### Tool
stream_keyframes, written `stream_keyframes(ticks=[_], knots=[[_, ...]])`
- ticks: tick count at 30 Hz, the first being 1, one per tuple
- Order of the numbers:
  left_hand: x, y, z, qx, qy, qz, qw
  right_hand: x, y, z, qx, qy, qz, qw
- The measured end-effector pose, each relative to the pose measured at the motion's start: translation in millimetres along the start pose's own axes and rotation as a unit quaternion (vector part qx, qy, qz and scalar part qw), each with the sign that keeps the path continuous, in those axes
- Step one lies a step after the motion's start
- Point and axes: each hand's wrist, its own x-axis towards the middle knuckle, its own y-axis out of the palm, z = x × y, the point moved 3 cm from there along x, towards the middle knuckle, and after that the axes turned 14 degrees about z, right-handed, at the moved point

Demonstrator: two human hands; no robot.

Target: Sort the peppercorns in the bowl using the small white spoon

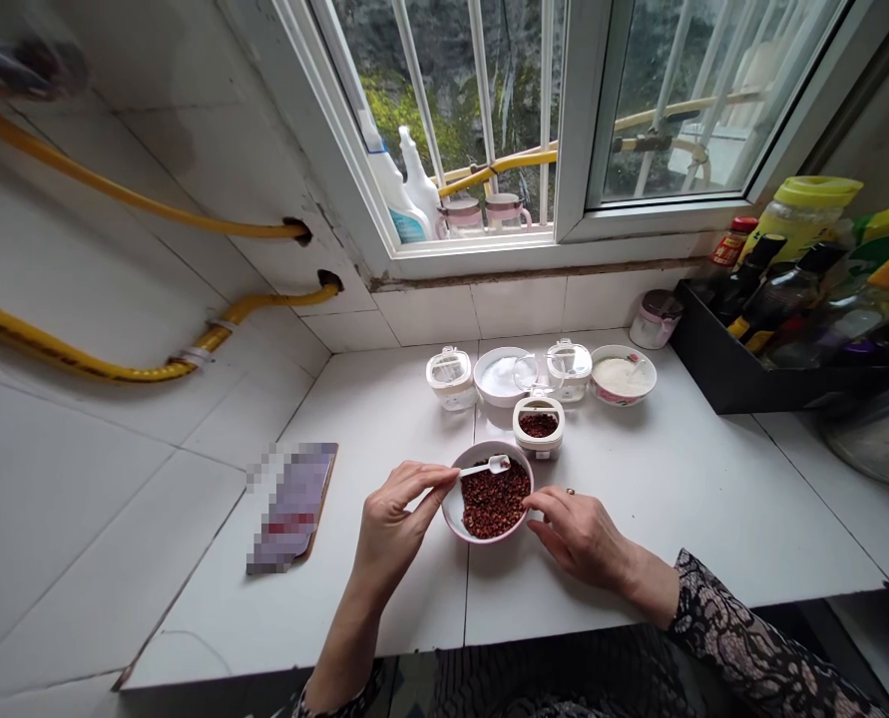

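Between the thumb and fingers of my left hand [406, 514] is a small white spoon [481, 468], its scoop over a bowl. That round white bowl [455, 507] has a pinkish rim and holds reddish-brown peppercorn-like grains [495, 504]. My right hand [583, 534] has its fingers closed at the bowl's right rim. Just behind stands a small clear container [539, 427] with its lid raised, partly filled with similar dark red grains.
Further back are two clear containers [450, 377] [570, 367], a bowl of white granules [502, 377] and a patterned bowl [624, 376]. A purple packet [294, 509] lies left. A black box [743, 384] of bottles and a lidded jar [655, 319] stand right.
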Motion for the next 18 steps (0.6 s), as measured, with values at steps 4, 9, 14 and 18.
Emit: stream_keyframes(ticks=[4, 9, 14, 18], knots=[[19, -7.0, -10, 0.017, 0.02, -0.021, 0.999, 0, -1, 1, -0.003, -0.001, -0.003, 1.0], [50, 0.5, -27, 0.118, 0.105, -0.03, 0.987, 0, 1, 0, -0.009, 0.0, -0.007, 1.0], [59, 25.4, -36, 0.242, 0.225, 0.021, 0.944, 0, 2, 0, -0.012, 0.007, -0.005, 1.0], [53, 29.6, -36, 0.26, 0.244, 0.04, 0.933, 0, 2, 0, -0.012, 0.007, -0.005, 1.0]])
